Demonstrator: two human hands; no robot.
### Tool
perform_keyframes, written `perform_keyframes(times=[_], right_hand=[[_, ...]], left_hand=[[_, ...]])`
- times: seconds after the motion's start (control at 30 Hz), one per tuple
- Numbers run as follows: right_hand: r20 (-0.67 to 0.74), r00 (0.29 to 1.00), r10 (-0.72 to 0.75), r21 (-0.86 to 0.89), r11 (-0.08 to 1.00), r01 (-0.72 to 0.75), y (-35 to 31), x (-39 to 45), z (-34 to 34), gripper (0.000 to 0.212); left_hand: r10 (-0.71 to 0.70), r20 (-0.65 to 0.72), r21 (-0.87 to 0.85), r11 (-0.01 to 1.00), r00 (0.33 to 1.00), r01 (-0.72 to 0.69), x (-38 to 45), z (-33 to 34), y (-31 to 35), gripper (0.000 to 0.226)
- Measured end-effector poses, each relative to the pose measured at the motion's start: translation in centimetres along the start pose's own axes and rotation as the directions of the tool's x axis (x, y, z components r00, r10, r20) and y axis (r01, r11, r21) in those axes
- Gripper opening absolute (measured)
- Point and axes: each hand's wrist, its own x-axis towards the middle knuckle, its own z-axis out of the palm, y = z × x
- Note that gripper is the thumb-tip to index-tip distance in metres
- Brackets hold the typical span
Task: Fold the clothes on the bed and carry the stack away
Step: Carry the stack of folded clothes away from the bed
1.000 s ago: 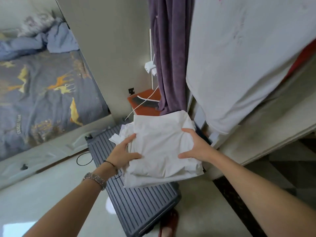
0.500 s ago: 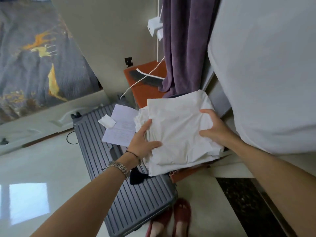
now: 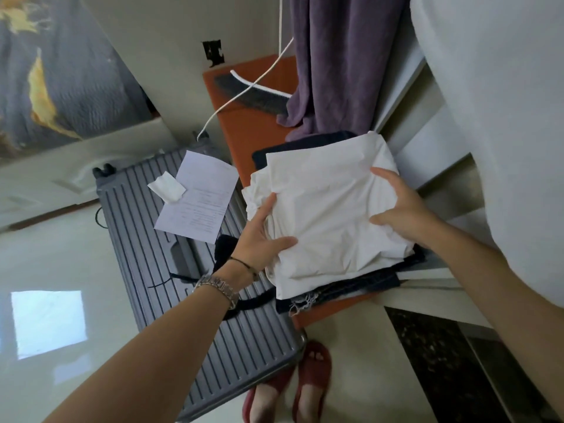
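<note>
The white folded stack [image 3: 329, 215] now sits lower than a moment ago — over dark clothes [image 3: 360, 285] on the orange bench [image 3: 253, 123]. Left hand [image 3: 259, 236] and right hand [image 3: 399, 206] grip its sides, fingers curled (thumbs on top). A grey suitcase [image 3: 146, 251] beside it carries a paper sheet [image 3: 198, 196].

2 hands: left hand [image 3: 259, 236], right hand [image 3: 399, 206]. 1 white folded garment [image 3: 329, 215]; 1 dark denim piece [image 3: 360, 285] under it. 1 grey suitcase [image 3: 171, 285]. 1 paper sheet [image 3: 198, 196], 1 tissue [image 3: 167, 187]. 2 red slippers [image 3: 314, 361]. 1 purple curtain [image 3: 341, 56]. 1 wristwatch [image 3: 218, 285].
</note>
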Motion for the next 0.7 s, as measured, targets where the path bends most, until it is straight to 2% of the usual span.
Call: perform_keyframes(times=[0.17, 0.4, 0.5, 0.53, 0.6, 0.7], right_hand=[[-0.005, 1.0, 0.01, 0.04, 0.999, -0.01, 1.6, 0.7, 0.8, 0.086], [-0.112, 0.994, -0.018, -0.015, 1.0, 0.017, 2.8, 0.7, 2.1, 0.084], [-0.112, 0.994, -0.013, -0.033, 0.999, 0.009, 2.7, 0.7, 2.1, 0.082], [-0.133, 0.991, -0.006, -0.054, 0.999, -0.002, 2.5, 0.4, 2.1, 0.08], [-0.26, 0.964, -0.047, -0.151, 0.989, 0.008, 1.7, -0.4, 2.5, 0.069], [-0.44, 0.881, -0.173, -0.334, 0.942, 0.019, 0.0, -2.5, 3.4, 0.047]], left_hand=[[-0.012, 0.027, 0.028, 1.0, 1.0, 0.011, 0.8, -0.3, -1.2, 0.087], [0.006, 0.024, 0.069, 0.998, 1.0, -0.008, 1.2, -0.2, -2.4, 0.084], [0.021, -0.013, 0.152, 0.988, 1.0, -0.019, 0.8, -0.3, -2.1, 0.083], [0.009, -0.034, 0.206, 0.979, 0.999, -0.002, 0.7, -0.3, -1.9, 0.083], [-0.023, -0.095, 0.318, 0.947, 0.995, 0.052, 0.3, -0.7, -1.4, 0.084], [0.061, -0.209, 0.434, 0.9, 0.976, 0.036, -1.2, -1.5, -0.5, 0.066]])
